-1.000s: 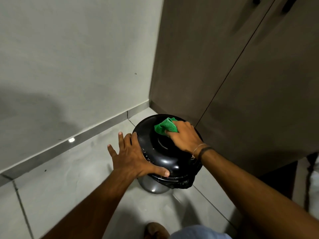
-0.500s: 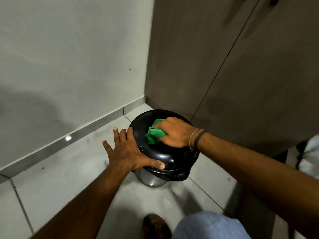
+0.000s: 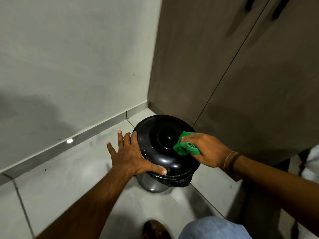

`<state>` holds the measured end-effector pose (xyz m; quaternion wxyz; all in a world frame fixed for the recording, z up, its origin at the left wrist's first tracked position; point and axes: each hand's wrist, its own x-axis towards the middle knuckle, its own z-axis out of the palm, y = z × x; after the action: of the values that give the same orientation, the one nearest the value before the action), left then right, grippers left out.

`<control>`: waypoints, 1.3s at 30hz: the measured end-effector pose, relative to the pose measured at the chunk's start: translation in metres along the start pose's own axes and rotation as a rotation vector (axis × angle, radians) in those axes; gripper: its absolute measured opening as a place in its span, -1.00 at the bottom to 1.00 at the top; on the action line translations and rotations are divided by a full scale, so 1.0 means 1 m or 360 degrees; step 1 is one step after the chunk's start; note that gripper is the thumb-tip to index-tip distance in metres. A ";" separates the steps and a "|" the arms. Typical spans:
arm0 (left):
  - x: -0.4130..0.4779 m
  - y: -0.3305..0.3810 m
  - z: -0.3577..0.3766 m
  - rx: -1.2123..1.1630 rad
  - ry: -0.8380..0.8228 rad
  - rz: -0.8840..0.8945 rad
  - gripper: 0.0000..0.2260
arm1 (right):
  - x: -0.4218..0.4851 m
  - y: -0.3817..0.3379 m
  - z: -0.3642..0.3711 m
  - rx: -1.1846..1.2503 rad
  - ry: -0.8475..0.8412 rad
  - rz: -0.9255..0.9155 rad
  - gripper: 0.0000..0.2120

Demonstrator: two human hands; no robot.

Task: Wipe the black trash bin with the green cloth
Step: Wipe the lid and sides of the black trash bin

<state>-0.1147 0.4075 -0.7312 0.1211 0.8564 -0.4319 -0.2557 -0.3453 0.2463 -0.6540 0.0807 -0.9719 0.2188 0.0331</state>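
Note:
The black trash bin stands on the tiled floor in a corner, its round domed lid facing up and a black liner bunched under the rim. My left hand lies flat against the lid's left edge, fingers spread, thumb hooked over the near rim. My right hand presses the bunched green cloth onto the right side of the lid, beside the raised centre disc.
A grey wall runs along the left with a dark skirting strip. Brown cabinet doors with black handles close off the right, close behind the bin. My shoe and knee in jeans are at the bottom edge.
My right hand has swept the cloth from the lid's far top, across its left-centre, to the right side. My left hand stays on the left rim.

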 end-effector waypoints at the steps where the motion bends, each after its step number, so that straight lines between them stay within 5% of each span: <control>1: 0.001 0.000 0.000 -0.0004 0.0003 0.0005 0.72 | 0.004 0.003 0.000 0.0001 0.0032 0.0041 -0.72; 11: 0.001 0.002 0.004 -0.0073 0.0053 -0.0017 0.72 | 0.063 -0.012 0.005 0.0261 0.0263 0.0539 -0.73; 17: 0.011 -0.006 -0.013 -0.0071 -0.0182 -0.0021 0.72 | 0.066 -0.024 0.019 0.0372 0.0435 0.0681 -0.73; 25: 0.050 -0.037 -0.064 -0.0049 -0.0359 0.0437 0.47 | 0.073 -0.046 0.023 0.0448 0.0648 0.0726 -0.63; 30: 0.066 -0.040 -0.061 0.0181 -0.0483 0.0393 0.52 | 0.092 -0.083 0.024 0.0383 0.0766 0.0439 -0.60; 34: 0.074 -0.043 -0.059 0.0287 -0.0516 0.0334 0.52 | 0.105 -0.106 0.047 0.0197 0.0381 0.0091 -0.41; 39: 0.077 -0.040 -0.062 0.0246 -0.0579 0.0393 0.51 | 0.101 -0.103 0.062 -0.0021 0.0292 -0.0160 -0.35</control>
<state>-0.0155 0.3695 -0.7218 0.0056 0.7435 -0.5665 -0.3552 -0.2120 0.3064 -0.7101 0.0556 -0.9811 0.1760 -0.0588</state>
